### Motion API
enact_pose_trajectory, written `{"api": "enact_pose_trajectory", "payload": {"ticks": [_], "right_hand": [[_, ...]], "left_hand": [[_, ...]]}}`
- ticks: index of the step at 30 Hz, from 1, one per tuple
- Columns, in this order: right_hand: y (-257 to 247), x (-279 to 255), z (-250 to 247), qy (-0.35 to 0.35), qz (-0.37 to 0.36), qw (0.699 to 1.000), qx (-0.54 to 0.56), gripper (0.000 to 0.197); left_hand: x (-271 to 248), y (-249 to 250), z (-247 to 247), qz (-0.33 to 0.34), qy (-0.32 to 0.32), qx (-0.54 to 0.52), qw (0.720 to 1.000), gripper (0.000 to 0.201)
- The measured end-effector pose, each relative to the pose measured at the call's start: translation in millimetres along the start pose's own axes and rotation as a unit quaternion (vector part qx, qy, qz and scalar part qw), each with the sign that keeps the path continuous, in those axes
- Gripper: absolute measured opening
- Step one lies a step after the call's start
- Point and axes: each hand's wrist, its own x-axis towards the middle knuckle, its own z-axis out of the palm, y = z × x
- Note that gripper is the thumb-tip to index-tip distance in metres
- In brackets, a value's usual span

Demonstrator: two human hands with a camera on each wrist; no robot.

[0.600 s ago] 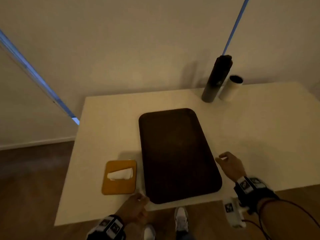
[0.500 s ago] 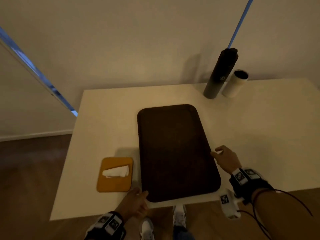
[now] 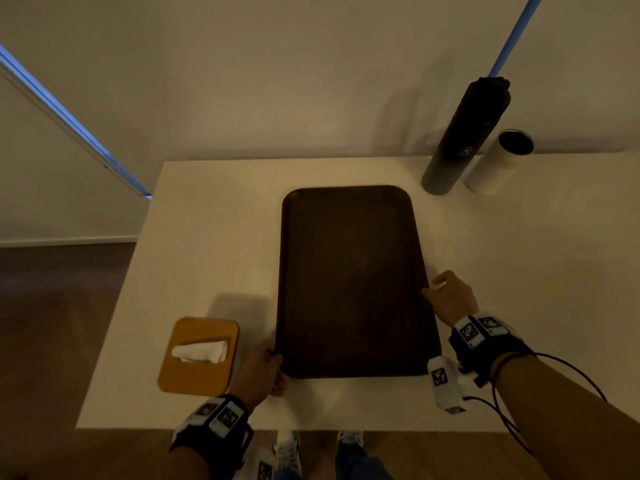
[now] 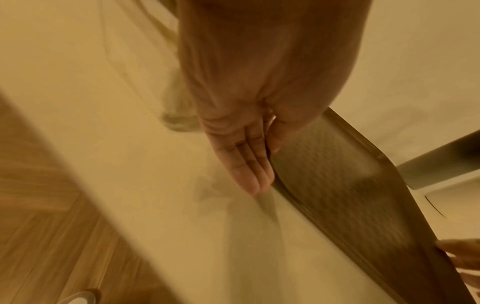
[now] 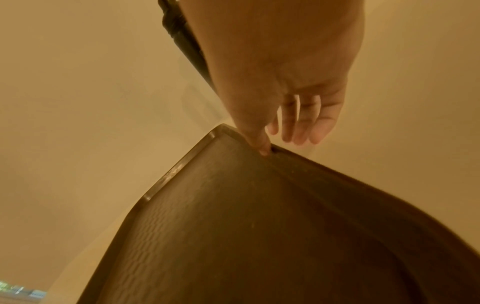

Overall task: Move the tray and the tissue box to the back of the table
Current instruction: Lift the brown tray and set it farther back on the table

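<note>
A dark brown tray [image 3: 349, 282] lies lengthwise in the middle of the white table [image 3: 207, 237]. My left hand [image 3: 273, 362] holds its near left corner. In the left wrist view the thumb lies on the tray [image 4: 337, 185] rim and straight fingers [image 4: 246, 164] run along its outer edge. My right hand [image 3: 436, 289] holds the right edge. There the thumb tip hooks over the tray [image 5: 233, 226] rim and the fingers [image 5: 298, 127] hang outside it. A yellow-topped tissue box [image 3: 199, 358] with a white tissue stands left of the tray, near the front edge.
A tall black bottle [image 3: 464, 140] and a white cylinder [image 3: 498, 164] stand at the back right, against the wall, just beyond the tray's far right corner. The table's front edge is close behind my left wrist. Wooden floor lies to the left.
The tray has moved away from the front edge toward the back of the table. Both hands have closed in on it, the left to its near corner, the right to its side.
</note>
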Motion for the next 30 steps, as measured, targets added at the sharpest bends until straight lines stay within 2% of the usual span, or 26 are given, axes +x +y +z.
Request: {"api": "enact_pose_trajectory", "payload": {"ticks": [2,5,8,12,14,17,19,21,24,26,30], "right_hand": [[0,10,-4,-0.019,0.0,1.0,0.001,0.017],[0,20,-5,-0.032,0.008,0.999,0.03,0.017],[-3,21,-2,-0.06,0.032,0.993,0.1,0.019],[-12,16,9,-0.09,0.06,0.977,0.181,0.019],[-17,12,20,-0.102,0.069,0.969,0.214,0.018],[-27,2,39,-0.124,0.079,0.954,0.262,0.011],[-35,-6,51,-0.144,0.083,0.943,0.289,0.009],[-41,-16,59,-0.159,0.085,0.935,0.305,0.009],[-43,-21,61,-0.174,0.089,0.929,0.315,0.01],[-42,-14,55,-0.157,0.093,0.931,0.315,0.011],[-44,14,33,-0.09,0.118,0.929,0.339,0.018]], "left_hand": [[10,11,1,0.001,0.019,0.001,1.0,0.015],[26,27,1,-0.009,0.071,-0.009,0.997,0.02],[39,44,0,-0.027,0.126,-0.084,0.988,0.02],[50,56,3,-0.052,0.165,-0.185,0.967,0.02],[53,57,9,-0.063,0.169,-0.201,0.963,0.023],[48,59,26,-0.09,0.139,-0.209,0.964,0.02],[47,58,35,-0.096,0.121,-0.198,0.968,0.017],[54,53,38,-0.097,0.135,-0.179,0.97,0.026],[64,54,31,-0.084,0.159,-0.16,0.971,0.013],[73,56,23,-0.079,0.171,-0.113,0.976,0.012],[95,64,9,-0.083,0.199,-0.052,0.975,0.023]]}}
